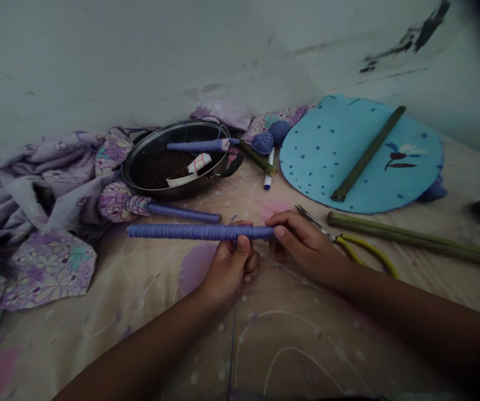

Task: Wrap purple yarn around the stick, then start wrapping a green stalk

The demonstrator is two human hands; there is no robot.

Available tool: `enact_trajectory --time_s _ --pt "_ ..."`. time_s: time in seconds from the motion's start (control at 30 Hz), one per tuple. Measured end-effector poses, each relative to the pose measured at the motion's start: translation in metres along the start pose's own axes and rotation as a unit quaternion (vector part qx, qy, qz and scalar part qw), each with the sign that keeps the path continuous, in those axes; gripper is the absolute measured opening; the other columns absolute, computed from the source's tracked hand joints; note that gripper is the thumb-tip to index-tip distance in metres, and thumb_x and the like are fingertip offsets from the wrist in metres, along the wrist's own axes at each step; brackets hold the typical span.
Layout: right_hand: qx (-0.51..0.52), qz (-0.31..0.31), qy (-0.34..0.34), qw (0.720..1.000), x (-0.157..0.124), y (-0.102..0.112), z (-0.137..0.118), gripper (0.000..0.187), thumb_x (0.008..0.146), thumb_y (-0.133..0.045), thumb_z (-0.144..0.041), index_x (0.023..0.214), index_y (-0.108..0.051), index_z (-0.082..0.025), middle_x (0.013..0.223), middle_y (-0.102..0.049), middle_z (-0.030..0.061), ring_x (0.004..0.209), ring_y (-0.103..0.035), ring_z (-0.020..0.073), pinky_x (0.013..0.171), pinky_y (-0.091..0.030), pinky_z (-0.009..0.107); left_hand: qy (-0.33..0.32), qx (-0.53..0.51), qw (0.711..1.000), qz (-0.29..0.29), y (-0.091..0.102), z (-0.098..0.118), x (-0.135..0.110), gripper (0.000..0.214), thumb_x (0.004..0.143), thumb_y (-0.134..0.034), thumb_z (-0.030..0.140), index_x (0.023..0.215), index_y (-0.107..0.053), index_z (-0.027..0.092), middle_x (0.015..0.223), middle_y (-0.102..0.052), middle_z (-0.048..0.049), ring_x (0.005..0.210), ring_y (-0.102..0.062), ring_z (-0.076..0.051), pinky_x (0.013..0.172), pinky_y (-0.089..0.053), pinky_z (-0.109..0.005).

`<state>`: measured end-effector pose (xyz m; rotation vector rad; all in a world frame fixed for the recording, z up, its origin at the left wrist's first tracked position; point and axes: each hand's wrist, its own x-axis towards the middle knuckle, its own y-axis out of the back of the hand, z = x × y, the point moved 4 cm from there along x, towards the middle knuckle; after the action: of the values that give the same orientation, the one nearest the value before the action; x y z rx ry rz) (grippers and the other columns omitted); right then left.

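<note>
A stick wrapped in blue-purple yarn (177,231) lies level across the front of me, held up in both hands. My left hand (233,264) grips it right of its middle, thumb up against the wrapping. At the right end, the fingers of my right hand (300,242) pinch the stick. A loose yarn strand (233,340) runs down from my left hand toward the bottom edge. Just behind is a second yarn-wrapped stick (185,212) with a floral cloth bundle (122,201) at its left end. The fingertips' undersides are hidden.
Behind stands a dark pan (129,177) with a wrapped stick inside. Blue yarn balls (262,143), a marker (268,178) and a blue round fan-like sheet (306,161) lie right of it. Yellow-handled scissors (350,248) and a green stalk (411,236) flank my right hand. Floral cloth (56,262) is left.
</note>
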<state>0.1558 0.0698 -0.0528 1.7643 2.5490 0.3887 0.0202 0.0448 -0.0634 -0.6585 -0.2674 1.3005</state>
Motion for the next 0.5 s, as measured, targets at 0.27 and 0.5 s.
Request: enact_trajectory --time_s 0.27,0.5 --pt "-0.076 0.002 0.052 0.996 -0.001 0.000 -0.003 0.019 0.090 -0.047 -0.034 0.100 -0.054 -0.020 0.063 -0.057 -0.0019 0.053 -0.053 0.0099 0.050 -0.042 0.024 0.014 0.026 1.000 -0.007 0.001 -0.001 0.001 0.035 0.077 -0.060 0.048 0.087 -0.043 0.020 0.054 -0.028 0.0108 0.039 -0.021 -0.001 0.035 -0.019 -0.014" --pt "-0.156 0.055 0.251 0.954 -0.001 0.001 -0.018 0.012 0.083 -0.052 -0.012 0.090 -0.050 -0.022 0.092 -0.057 0.0043 0.086 -0.057 0.0141 0.072 -0.048 0.029 -0.003 0.046 0.999 -0.013 0.000 -0.002 -0.001 0.036 0.079 -0.059 0.047 0.100 -0.045 0.022 0.054 -0.028 0.0108 0.039 -0.023 -0.002 0.036 -0.020 -0.014"
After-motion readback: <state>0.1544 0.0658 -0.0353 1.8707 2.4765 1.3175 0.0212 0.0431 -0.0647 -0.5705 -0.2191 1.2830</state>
